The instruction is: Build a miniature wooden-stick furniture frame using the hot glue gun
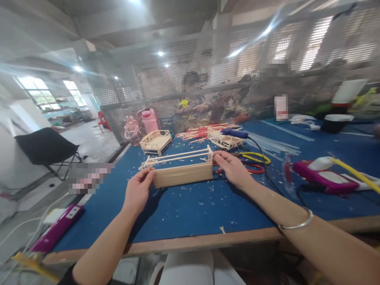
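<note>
Between my two hands is a small wooden stick frame [184,175], with a solid long side facing me and thin rails along its top. My left hand [138,189] pinches its left end between thumb and fingers. At the upper right corner, my right hand [231,167] grips the frame's end post. The frame is just above or on the blue table; I cannot tell which. Behind it to the left stands a small wooden model bed [156,141]. A second stick model [224,139] lies to the right, with a blue-handled glue gun or soldering tool [236,133] on it.
Red and pale sticks [198,132] lie heaped at the back. Clear glue sticks [270,142], yellow-handled pliers [257,157] and a purple power strip [325,176] are to the right. Another purple power strip [59,227] hangs at the left edge. A pink bottle [149,120] stands by the mesh screen.
</note>
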{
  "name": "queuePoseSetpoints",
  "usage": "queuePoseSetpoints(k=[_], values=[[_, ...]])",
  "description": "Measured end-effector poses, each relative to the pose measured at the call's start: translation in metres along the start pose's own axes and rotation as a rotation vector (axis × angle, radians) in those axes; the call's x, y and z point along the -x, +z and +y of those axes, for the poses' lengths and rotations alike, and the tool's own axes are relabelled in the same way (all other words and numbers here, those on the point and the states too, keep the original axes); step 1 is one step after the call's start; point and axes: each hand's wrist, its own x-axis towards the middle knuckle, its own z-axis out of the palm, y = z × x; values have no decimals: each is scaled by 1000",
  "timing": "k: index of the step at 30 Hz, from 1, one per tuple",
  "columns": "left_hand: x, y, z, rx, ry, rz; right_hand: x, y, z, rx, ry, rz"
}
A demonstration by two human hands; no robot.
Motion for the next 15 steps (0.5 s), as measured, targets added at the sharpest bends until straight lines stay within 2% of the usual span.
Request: queuePoseSetpoints(k=[5,10,15], values=[[0,0,3,-6,-5,-13,7,-5,-9,106,-83,74],[1,0,4,-13,8,-11,10,-2,-16,222,-166,87],[1,0,3,-28,14,-9,10,-1,-18,304,-177,101]])
